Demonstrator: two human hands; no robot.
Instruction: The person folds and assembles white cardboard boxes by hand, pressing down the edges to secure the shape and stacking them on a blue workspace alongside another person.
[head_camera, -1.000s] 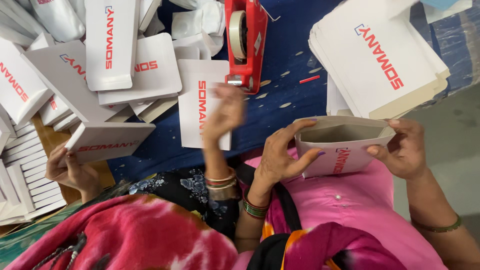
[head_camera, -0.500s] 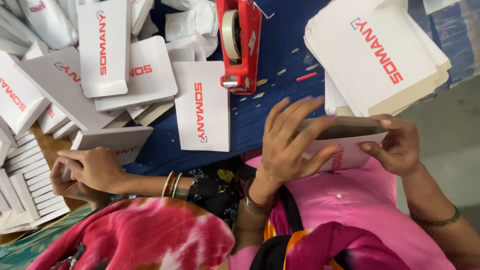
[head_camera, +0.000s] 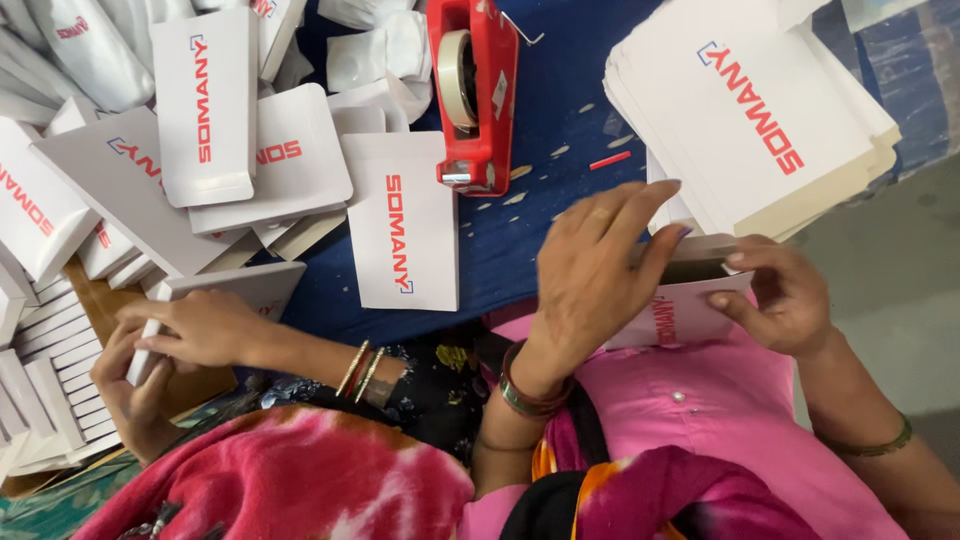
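Holds a small white cardboard box with red letters (head_camera: 690, 305) in both hands, near, just over the pink lap, right of the middle. Lays the left hand (head_camera: 600, 265) over the box's left side, fingers spread wide and flat, so more a press than a tight grip. Pinches the box's right edge with the right hand (head_camera: 785, 300), with a narrow grip of thumb and fingers on the card.

Looks like the middle of folding this one. Stands up as a box shape already, but shows a dark open gap at the top, so not shut yet.

Seems far from done with the whole lot. Has a thick stack of flat white cardboard sheets with red letters (head_camera: 760, 120) at the far right on the blue-covered table (head_camera: 560, 90), not yet folded. Shows a heap of made white boxes (head_camera: 200, 110) at the far left, and one flat white box (head_camera: 405, 220) lying alone in the middle. Has a red plastic tape holder with a roll of tape (head_camera: 470, 95) far in the middle, touched by no hand.

Sits beside another person at the near left, whose hands (head_camera: 195, 325) hold one more white box (head_camera: 225, 290).
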